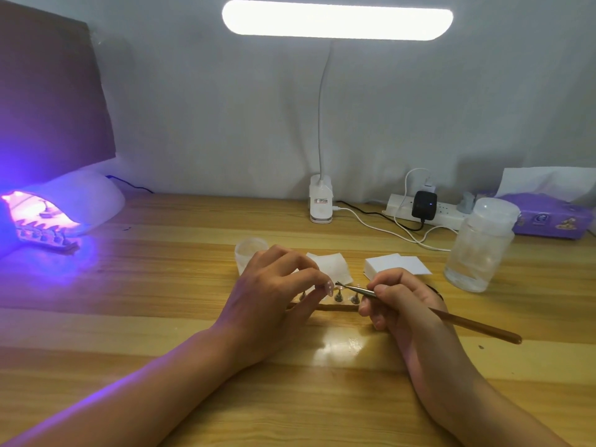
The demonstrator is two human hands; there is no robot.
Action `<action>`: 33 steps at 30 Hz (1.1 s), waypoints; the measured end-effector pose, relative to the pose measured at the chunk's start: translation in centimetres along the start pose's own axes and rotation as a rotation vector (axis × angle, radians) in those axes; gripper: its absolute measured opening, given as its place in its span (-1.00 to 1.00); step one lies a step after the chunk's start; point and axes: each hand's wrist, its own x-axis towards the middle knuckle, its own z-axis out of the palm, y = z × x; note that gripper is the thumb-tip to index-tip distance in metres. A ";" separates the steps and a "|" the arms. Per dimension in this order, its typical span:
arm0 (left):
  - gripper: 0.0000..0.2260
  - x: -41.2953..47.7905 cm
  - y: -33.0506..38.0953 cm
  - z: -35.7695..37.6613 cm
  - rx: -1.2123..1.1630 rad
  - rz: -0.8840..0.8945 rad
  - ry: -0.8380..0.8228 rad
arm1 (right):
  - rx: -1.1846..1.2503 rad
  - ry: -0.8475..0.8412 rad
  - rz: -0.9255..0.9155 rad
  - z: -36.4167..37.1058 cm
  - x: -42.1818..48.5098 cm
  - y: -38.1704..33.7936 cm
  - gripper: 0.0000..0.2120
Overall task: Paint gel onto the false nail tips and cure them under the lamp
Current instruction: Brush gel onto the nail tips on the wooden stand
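The table (161, 285) carries everything, with a bright desk lamp (337, 19) well above the fingers. The curing lamp (80, 201) glows violet far off to the left of the left hand (267, 304), and a loaded strip (48, 240) of tips lies in its mouth. A clear jar (480, 246) stands well beyond and to the right of the right hand (403, 304).

Between the two hands lies a wooden bar (338, 308) with small pegs standing on it. The nail tip (339, 288) being worked on sits on the peg just beside the left fingertips.

The left fingers (306, 279) are curled, thumb and forefinger drawn together at the row of pegs. Whether they pinch a peg or only brace it is hidden. The right fingers (383, 290) are pressed together, pinching the brush (451, 317) low on its metal collar. Its bristles meet the nail tip.

The step looks like laying gel on this tip. To do it well:
- brace the right hand's heel on the table so the stroke does not wobble
- use the left fingers to hold the bar down without touching wet gel
- draw the bristles lightly from base to free edge, leaving a thin, even coat
- stop short of the sides, since pooled gel would likely cure lumpy
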 end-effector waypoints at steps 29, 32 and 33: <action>-0.86 0.1 0.1 -0.1 -0.003 -0.003 -0.010 | -0.101 -0.018 0.033 0.2 -0.2 -0.1 -0.77; -0.91 0.1 0.1 -0.1 0.003 -0.006 -0.012 | -0.073 -0.006 0.023 0.2 -0.2 -0.2 -0.71; -0.92 0.1 0.1 -0.1 0.001 -0.008 -0.014 | -0.059 0.003 0.021 0.1 -0.2 -0.3 -0.69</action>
